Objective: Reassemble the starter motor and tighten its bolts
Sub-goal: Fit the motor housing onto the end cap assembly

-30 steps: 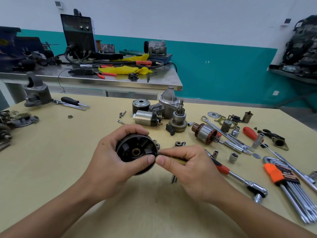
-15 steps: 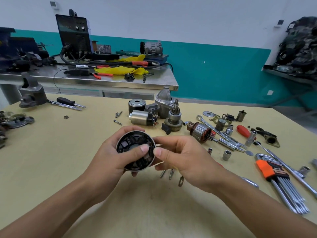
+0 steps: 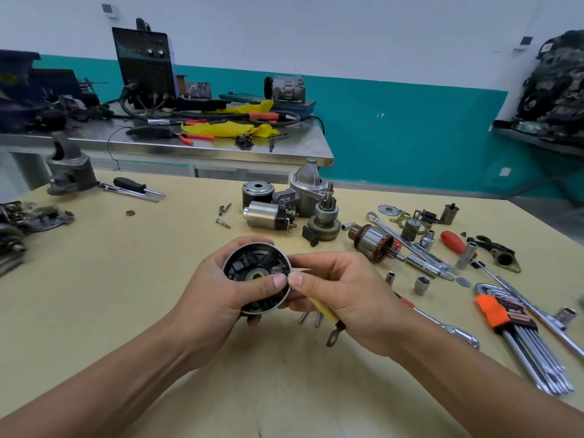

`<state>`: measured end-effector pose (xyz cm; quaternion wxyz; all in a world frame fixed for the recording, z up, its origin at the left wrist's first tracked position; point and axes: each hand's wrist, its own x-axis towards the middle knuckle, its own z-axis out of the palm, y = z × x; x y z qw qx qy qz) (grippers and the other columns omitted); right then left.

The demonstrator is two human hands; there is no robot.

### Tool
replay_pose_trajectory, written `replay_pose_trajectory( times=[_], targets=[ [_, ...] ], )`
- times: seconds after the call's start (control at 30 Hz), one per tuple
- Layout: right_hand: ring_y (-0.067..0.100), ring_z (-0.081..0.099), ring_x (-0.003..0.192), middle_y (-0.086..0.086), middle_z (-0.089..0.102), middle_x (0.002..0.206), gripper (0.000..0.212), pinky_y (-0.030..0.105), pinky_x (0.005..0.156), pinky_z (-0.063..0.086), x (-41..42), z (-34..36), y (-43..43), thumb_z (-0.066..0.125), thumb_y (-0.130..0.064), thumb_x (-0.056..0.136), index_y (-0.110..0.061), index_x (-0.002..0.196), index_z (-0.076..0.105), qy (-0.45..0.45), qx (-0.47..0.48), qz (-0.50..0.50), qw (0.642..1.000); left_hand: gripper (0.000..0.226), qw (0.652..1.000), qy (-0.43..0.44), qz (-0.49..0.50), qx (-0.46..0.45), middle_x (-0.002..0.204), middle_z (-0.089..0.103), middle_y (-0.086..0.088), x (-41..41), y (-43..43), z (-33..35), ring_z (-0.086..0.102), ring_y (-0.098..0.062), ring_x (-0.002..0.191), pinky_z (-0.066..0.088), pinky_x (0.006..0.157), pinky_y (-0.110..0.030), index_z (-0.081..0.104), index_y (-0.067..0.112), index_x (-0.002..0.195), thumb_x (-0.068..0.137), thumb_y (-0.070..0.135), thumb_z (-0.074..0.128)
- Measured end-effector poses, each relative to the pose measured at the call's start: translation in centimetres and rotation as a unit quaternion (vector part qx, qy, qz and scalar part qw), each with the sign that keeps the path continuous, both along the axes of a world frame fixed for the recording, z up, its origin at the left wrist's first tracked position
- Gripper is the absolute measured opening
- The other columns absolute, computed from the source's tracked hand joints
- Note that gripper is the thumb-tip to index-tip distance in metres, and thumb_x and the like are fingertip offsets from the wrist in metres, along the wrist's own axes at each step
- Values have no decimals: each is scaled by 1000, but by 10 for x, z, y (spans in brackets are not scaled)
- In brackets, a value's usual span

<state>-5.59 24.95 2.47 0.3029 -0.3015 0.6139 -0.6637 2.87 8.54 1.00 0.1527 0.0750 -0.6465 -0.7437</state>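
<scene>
Two bare hands work over a pale yellow counter [image 3: 94, 295]. At the centre of the view, the left grip [image 3: 218, 298] is closed around a round metal motor casing [image 3: 252, 263] and holds it off the counter. Its fingers curl behind the casing and its thumb lies across the open face, where dark blocks ring a brass-coloured centre hole.

At 3 o'clock from the casing, the right grip [image 3: 344, 298] pinches a yellow-sleeved wire [image 3: 324, 312]. Its thumb tip touches the left thumb at the casing's rim. The wire's metal ring end hangs at 5 o'clock. Fingers hide where the wire meets the casing.

Loose parts lie well apart on the counter. At 12 o'clock are a silver cylinder [image 3: 268, 215], a gear piece [image 3: 325, 219] and a cone-shaped housing [image 3: 308, 191]. A copper-wound rotor [image 3: 374, 243] lies at 2 o'clock. At 3 to 4 o'clock are small sockets [image 3: 422, 285], a ratchet [image 3: 448, 330] and hex keys [image 3: 518, 336] in an orange holder. Two bolts [image 3: 317, 319] lie just below the right grip.
</scene>
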Motion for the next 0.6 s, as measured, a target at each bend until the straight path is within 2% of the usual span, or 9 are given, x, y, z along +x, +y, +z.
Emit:
replay_pose_trajectory(
  times=[0.1,0.17,0.23,0.33,0.4,0.47,0.6],
  targets=[
    [29,73,89,20,75,103,23,31,75,59,-4,5,1,63,-14,89,-9,107,76,-96,-7,4,995,38,999,-18,-5,35,84,71,-6,-1,0,1,64,-17,62,40,41,-25,73,24,96,60,18,82],
    [32,72,90,25,73,104,24,34,76,60,-5,5,1,59,-16,93,-4,108,74,-136,-18,11,991,36,999,-27,-2,36,84,71,-6,-1,-2,1,63,-17,62,41,41,-24,73,22,96,60,19,81],
    [30,72,91,22,73,106,25,33,77,59,-4,3,-1,59,-19,95,-5,111,73,-118,-6,12,993,36,999,-29,7,35,84,72,-6,-1,-4,0,63,-17,62,41,42,-24,74,23,95,60,22,81],
    [25,73,92,16,75,107,43,28,76,56,0,0,-5,72,-31,79,-9,115,72,-69,13,5,998,43,999,-27,7,25,86,73,-5,0,-4,-1,67,-18,66,44,44,-24,73,22,97,55,26,86],
    [24,73,90,16,75,105,51,26,74,56,1,-2,-7,75,-32,71,-8,116,72,-50,12,-12,999,47,999,-22,11,28,88,74,-6,0,-4,-1,70,-20,72,50,52,-26,74,21,95,51,23,89],
    [24,73,88,16,76,104,51,25,74,56,2,-4,-7,76,-30,69,-8,114,73,-43,5,-19,999,49,999,-16,14,38,92,75,-8,-1,-4,-2,72,-21,80,56,63,-27,75,22,92,45,20,91],
    [24,72,88,20,75,105,47,25,74,56,3,-3,-6,75,-28,69,-8,112,74,-41,-5,-27,999,48,997,-15,5,72,91,75,-10,-3,-3,-2,72,-22,81,57,65,-27,76,20,88,45,4,90]
  ],
)
